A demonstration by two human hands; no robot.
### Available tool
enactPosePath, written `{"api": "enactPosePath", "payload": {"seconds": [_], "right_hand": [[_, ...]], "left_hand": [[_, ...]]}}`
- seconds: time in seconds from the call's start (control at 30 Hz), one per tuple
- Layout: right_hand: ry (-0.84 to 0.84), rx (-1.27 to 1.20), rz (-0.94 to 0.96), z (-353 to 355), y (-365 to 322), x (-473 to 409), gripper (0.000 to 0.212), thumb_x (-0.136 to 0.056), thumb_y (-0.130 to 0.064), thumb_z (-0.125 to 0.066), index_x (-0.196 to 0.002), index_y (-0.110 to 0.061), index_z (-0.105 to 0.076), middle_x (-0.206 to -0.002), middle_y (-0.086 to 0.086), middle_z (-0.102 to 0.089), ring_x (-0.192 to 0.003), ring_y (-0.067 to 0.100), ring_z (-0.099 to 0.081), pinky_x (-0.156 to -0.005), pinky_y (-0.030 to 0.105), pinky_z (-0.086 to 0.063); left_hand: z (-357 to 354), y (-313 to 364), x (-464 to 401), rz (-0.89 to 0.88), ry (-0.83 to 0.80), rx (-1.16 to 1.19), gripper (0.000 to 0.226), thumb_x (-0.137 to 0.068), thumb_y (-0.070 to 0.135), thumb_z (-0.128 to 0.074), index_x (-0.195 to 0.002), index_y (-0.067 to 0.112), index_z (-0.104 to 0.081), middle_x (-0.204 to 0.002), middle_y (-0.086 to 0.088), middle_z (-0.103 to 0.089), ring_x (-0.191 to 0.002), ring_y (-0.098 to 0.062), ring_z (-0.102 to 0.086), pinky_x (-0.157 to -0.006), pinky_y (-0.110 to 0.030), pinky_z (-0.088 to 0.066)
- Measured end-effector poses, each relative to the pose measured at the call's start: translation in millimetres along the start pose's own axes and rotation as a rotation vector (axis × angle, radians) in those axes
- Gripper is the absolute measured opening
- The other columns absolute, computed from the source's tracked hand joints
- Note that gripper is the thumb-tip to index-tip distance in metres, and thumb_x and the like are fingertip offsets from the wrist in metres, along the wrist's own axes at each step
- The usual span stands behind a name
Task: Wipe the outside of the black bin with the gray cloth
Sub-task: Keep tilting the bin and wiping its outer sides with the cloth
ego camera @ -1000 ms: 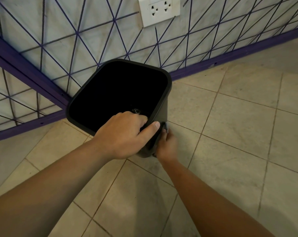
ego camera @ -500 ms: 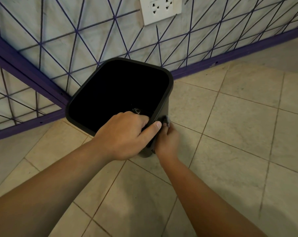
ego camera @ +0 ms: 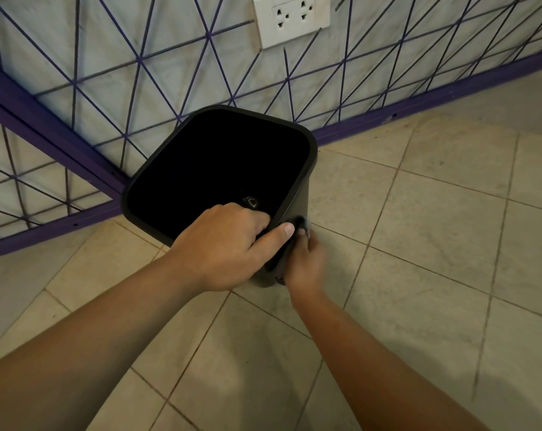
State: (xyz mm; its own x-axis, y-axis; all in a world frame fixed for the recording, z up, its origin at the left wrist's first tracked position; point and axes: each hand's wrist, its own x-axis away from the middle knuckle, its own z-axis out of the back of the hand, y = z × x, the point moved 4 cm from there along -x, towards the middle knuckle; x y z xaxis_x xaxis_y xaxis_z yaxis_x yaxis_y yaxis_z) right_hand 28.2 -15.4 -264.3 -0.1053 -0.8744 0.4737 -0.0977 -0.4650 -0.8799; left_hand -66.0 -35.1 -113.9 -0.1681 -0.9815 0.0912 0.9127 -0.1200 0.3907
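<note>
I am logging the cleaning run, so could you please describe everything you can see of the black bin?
The black bin looks like matte plastic, with a rounded-square rim and dark inside. It stands on the tiled floor beside the wall. The left hand grips its near rim, fingers inside. The right hand presses the gray cloth against its outer right side.

The black bin [ego camera: 297, 194] looks like moulded plastic, smooth with a dull satin sheen along its rim at 12 o'clock. At its 4 o'clock side the gray cloth [ego camera: 304, 223] is blurred; it seems soft and matt. The floor [ego camera: 434, 244] is beige stone-look tile, matt and faintly mottled, with darker grout lines. The wall [ego camera: 139, 57] has a pale marbled finish crossed by thin purple lines. The socket plate [ego camera: 291, 20] is smooth white plastic.
</note>
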Motion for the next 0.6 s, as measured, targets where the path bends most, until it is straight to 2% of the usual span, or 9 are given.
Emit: {"api": "enactPosePath", "payload": {"seconds": [0.07, 0.1, 0.17, 0.23, 0.3, 0.5, 0.6], "right_hand": [[0.012, 0.022, 0.139, -1, 1, 17, 0.040, -0.108, -0.027, -0.034, -0.139, -0.012, -0.055, -0.105, 0.001, -0.072, -0.099, 0.014, -0.069, -0.083, 0.018, -0.055], [0.009, 0.027, 0.181, -1, 3, 23, 0.042, -0.108, -0.028, -0.034, -0.141, -0.011, -0.053, -0.107, 0.004, -0.072, -0.100, 0.015, -0.069, -0.078, 0.015, -0.054], [0.004, 0.010, 0.157, 0, 7, 20, 0.043, -0.108, -0.027, -0.034, -0.143, -0.008, -0.051, -0.115, 0.011, -0.071, -0.108, 0.021, -0.068, -0.087, 0.022, -0.056], [-0.004, -0.062, 0.004, -3, 8, 9, 0.042, -0.109, -0.024, -0.033, -0.144, -0.009, -0.050, -0.126, 0.014, -0.067, -0.118, 0.026, -0.064, -0.103, 0.041, -0.052], [0.001, -0.071, -0.100, -6, 9, 7, 0.041, -0.109, -0.024, -0.034, -0.144, -0.011, -0.052, -0.130, 0.014, -0.065, -0.121, 0.028, -0.062, -0.105, 0.048, -0.050], [0.027, -0.044, -0.056, -3, 2, 2, 0.040, -0.108, -0.024, -0.035, -0.140, -0.012, -0.056, -0.118, 0.009, -0.069, -0.112, 0.025, -0.065, -0.101, 0.045, -0.053], [-0.044, 0.101, -0.107, 4, 4, -14, 0.030, -0.109, -0.025, -0.035, -0.114, -0.013, -0.063, -0.106, 0.011, -0.068, -0.100, 0.026, -0.065, -0.095, 0.045, -0.054]], "left_hand": [[0, -2, -1, -0.001, -0.003, 0.022, 0.055, -0.092, 0.059, -0.039, -0.053, 0.021, -0.041, -0.043, 0.005, -0.038, -0.037, -0.012, -0.040, -0.041, -0.026, -0.031], [0, -3, -1, -0.007, -0.005, 0.026, 0.055, -0.093, 0.058, -0.039, -0.053, 0.021, -0.042, -0.043, 0.005, -0.039, -0.037, -0.012, -0.040, -0.041, -0.027, -0.032], [-1, -3, -1, -0.019, 0.001, 0.025, 0.056, -0.096, 0.057, -0.040, -0.053, 0.021, -0.041, -0.043, 0.004, -0.038, -0.037, -0.013, -0.039, -0.041, -0.029, -0.033], [-1, -3, -2, -0.027, 0.012, 0.023, 0.055, -0.096, 0.055, -0.041, -0.052, 0.021, -0.038, -0.044, 0.003, -0.037, -0.037, -0.013, -0.037, -0.042, -0.032, -0.032], [-2, -4, -2, -0.021, 0.010, 0.022, 0.055, -0.096, 0.055, -0.042, -0.052, 0.021, -0.037, -0.044, 0.001, -0.036, -0.038, -0.013, -0.036, -0.042, -0.033, -0.032], [-1, -4, -3, -0.040, 0.020, 0.031, 0.055, -0.095, 0.056, -0.041, -0.051, 0.023, -0.040, -0.043, 0.004, -0.039, -0.037, -0.014, -0.042, -0.041, -0.026, -0.032], [-2, -4, -3, -0.034, 0.014, 0.042, 0.055, -0.095, 0.056, -0.041, -0.052, 0.021, -0.041, -0.044, 0.001, -0.040, -0.039, -0.017, -0.043, -0.042, -0.034, -0.036]]}}
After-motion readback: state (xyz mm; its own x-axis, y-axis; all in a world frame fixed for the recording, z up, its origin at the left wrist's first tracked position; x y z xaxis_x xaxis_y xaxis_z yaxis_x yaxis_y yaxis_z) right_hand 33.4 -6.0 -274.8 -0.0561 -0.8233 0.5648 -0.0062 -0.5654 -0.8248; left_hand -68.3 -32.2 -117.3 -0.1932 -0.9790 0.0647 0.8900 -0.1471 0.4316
